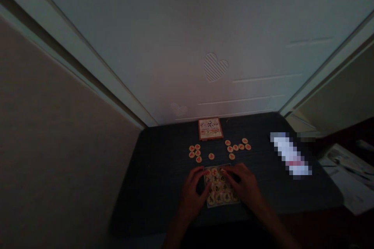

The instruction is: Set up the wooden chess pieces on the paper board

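A shallow, clear-looking tray (223, 204) sits near the table's front edge, filled with rows of round Chinese chess pieces (218, 197), mostly dark-marked, with red-marked ones along its far row. My left hand (193, 191) is at the tray's left side, thumb and forefinger apart, the fingertips touching the tray's edge or the pieces there. Over the far right part of the tray, my right hand (246, 184) has thumb and forefinger brought together at a Chinese chess piece (221, 170). Its other fingers are curled, and dim light blurs the exact contact.
Beyond the tray lie loose red-marked pieces: a left cluster (198, 153), a single piece (211, 156) and a right group (235, 148). A red-bordered box (210, 128) stands near the white panel (181, 46). A pixelated bright object (290, 155) lies right on the dark table (157, 175).
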Demonstrator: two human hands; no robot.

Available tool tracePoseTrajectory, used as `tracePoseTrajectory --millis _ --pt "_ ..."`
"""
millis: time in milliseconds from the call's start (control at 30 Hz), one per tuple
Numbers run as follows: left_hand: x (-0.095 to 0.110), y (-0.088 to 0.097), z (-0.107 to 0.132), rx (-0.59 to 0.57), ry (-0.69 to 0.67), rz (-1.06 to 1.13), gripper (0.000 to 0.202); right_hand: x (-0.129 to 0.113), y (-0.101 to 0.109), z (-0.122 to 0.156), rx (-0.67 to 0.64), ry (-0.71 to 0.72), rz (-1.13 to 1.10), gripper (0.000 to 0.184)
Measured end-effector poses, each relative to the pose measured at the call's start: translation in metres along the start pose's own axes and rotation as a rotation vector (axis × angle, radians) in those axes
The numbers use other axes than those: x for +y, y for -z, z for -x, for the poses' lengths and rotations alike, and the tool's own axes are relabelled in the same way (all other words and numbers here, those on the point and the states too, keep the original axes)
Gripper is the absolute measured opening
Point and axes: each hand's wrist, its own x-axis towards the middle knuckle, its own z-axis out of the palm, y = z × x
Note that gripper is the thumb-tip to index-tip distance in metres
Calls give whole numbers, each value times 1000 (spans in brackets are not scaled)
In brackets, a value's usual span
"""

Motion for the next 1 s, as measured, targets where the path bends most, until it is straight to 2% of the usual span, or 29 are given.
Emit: tracePoseTrajectory --millis 400,600,800,1000 --pt "-1 0 0 9 -21 -23 33 7 -11 -2 17 129 163 12" --pt "-1 1 0 17 -36 -14 32 7 -10 0 32 121 220 12" --pt "-2 -1 1 14 -22 -7 31 6 -6 5 -23 175 236 18" --pt "-3 -2 0 38 -39 -6 31 8 -10 4 6 196 266 17"
